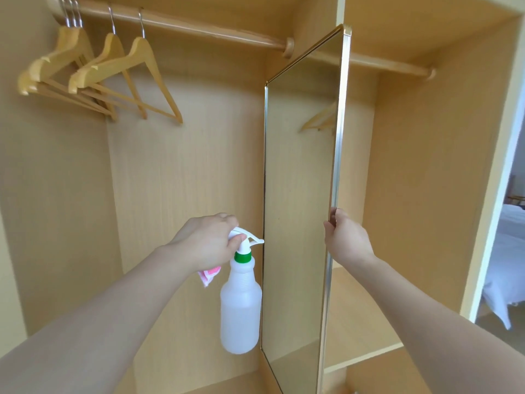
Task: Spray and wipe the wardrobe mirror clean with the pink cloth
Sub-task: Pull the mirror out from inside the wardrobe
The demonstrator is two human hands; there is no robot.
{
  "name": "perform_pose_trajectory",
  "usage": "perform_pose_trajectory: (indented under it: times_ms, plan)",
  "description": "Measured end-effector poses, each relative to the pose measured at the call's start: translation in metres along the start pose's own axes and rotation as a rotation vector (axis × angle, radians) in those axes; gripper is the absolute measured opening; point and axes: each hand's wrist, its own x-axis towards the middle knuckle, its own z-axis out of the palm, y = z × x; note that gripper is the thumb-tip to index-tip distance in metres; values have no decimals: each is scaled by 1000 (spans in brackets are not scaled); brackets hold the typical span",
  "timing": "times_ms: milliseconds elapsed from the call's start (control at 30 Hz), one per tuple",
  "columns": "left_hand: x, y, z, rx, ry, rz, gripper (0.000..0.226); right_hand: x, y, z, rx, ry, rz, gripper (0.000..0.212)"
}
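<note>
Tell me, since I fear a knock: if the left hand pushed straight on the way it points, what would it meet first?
Probably the mirror: the left hand holds the spray bottle, whose nozzle sits almost at the mirror's left edge. Depth is unclear.

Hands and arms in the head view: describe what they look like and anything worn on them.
Both forearms are bare to the frame edge, with no sleeves showing. The left hand and right hand wear no gloves, and no rings, watch or bracelets are visible. No markings show.
</note>
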Motion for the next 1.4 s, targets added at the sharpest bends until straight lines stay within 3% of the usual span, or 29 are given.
perform_pose_trajectory:
  times_ms: [533,1067,1200,1400]
  plan:
    - [-27,19,-24,-107,-18,217,30,-92,12,-72,-115,120,31,23]
    - [-40,10,-28,-100,-3,314,28,-111,10,-67,-131,238,-12,26]
    - [-37,12,-28,-99,-4,326,29,-125,7,-60,-293,267,-68,62]
    - [-39,16,-31,-127,-5,352,29,-120,17,-57,-320,280,-12,72]
